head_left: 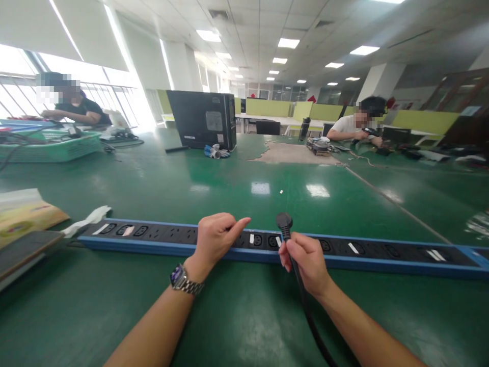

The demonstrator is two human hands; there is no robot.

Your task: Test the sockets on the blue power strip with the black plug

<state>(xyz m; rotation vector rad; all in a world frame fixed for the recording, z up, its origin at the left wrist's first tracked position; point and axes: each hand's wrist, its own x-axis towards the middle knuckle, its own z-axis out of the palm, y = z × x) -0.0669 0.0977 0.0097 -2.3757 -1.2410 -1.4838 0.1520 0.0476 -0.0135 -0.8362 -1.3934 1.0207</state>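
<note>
A long power strip (164, 246) with a blue frame and a black socket face lies across the table in front of me. My left hand (217, 232), wearing a watch on its wrist, rests over the strip left of its middle, fingers curled down at the far edge and thumb stretched out to the right. My right hand (307, 260) pinches a black power plug (284, 222) just below its head, held over the strip with the round head pointing away from me. The plug's thick black cable (311, 316) runs down toward me. Its pins are hidden.
A black computer case (202, 120) stands on the green table, gloves (217, 151) beside it. At left are a green basket (53, 148) and a yellow package (28, 209). One person (82, 107) sits at far left, another (349, 125) works at far right.
</note>
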